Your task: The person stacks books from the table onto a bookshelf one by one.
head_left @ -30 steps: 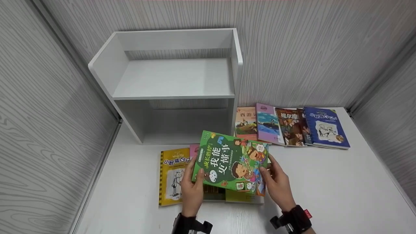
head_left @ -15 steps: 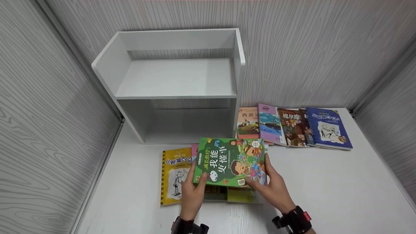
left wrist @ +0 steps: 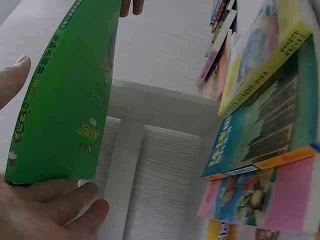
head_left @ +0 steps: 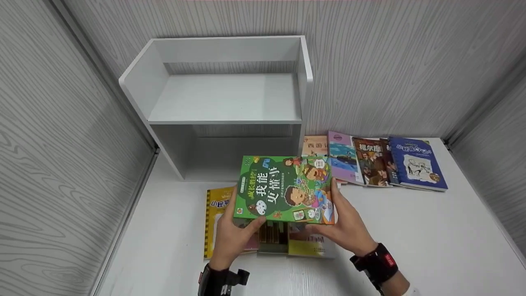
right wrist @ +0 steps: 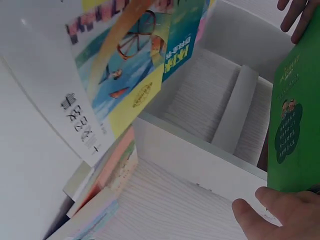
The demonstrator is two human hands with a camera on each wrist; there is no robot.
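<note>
Left hand, right hand, gripping green book, thumbs at near edge

My left hand and right hand grip from opposite sides, well apart. My left thumb and right thumb point inward, toward each other. My left fingers are bent. Both wrists angle inward, the right one more slanted.
</note>
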